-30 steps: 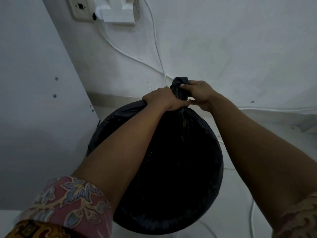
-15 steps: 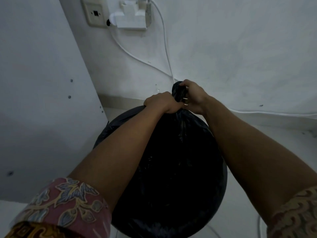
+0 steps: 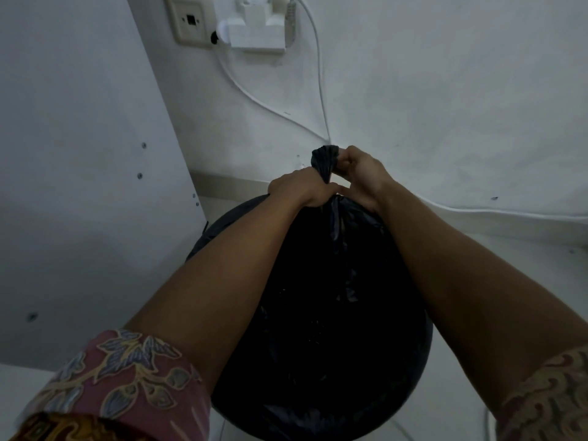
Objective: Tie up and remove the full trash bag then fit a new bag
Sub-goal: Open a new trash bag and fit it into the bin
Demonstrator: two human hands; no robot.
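Both hands, left hand (image 3: pixel 302 189) and right hand (image 3: pixel 362 176), clamp black trash bag (image 3: pixel 334 297) neck (image 3: pixel 324 163); thin plastic may tear or slip if I yank.

so the trash bag (image 3: pixel 334 297) is in the corner, side panel (image 3: pixel 79 154) on its left, wall (image 3: pixel 445 90) behind it. both hands are at its neck on top, left hand (image 3: pixel 299 189) just below the right hand (image 3: pixel 362 173). socket (image 3: pixel 191 22) and plug (image 3: pixel 257 30) are higher up the wall, cables (image 3: pixel 254 93) dropping behind the bag
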